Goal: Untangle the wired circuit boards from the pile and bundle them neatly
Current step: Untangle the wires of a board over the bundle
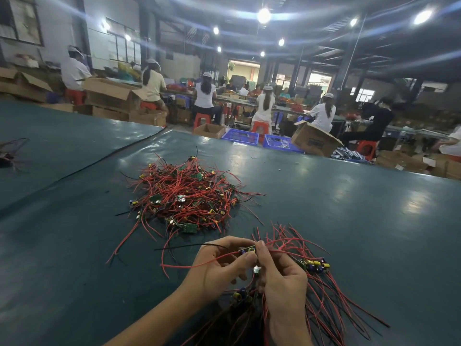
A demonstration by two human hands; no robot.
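A tangled pile [188, 196] of small green circuit boards with red and black wires lies on the dark green table [349, 221] ahead of me. Close to me, both hands hold one small board [247, 250] with a yellow part. My left hand [219, 268] pinches its left end, where a red wire and a black wire trail away to the left. My right hand [282, 278] pinches its right end with thumb and forefinger and also grips a bundle of sorted boards [316, 264], whose red wires fan out to the right and below.
A black cable [99, 162] runs across the table at the left, and a small heap of wires [10, 153] lies at the far left edge. Beyond the table's far edge stand blue crates [240, 137], cardboard boxes [314, 139] and several seated workers.
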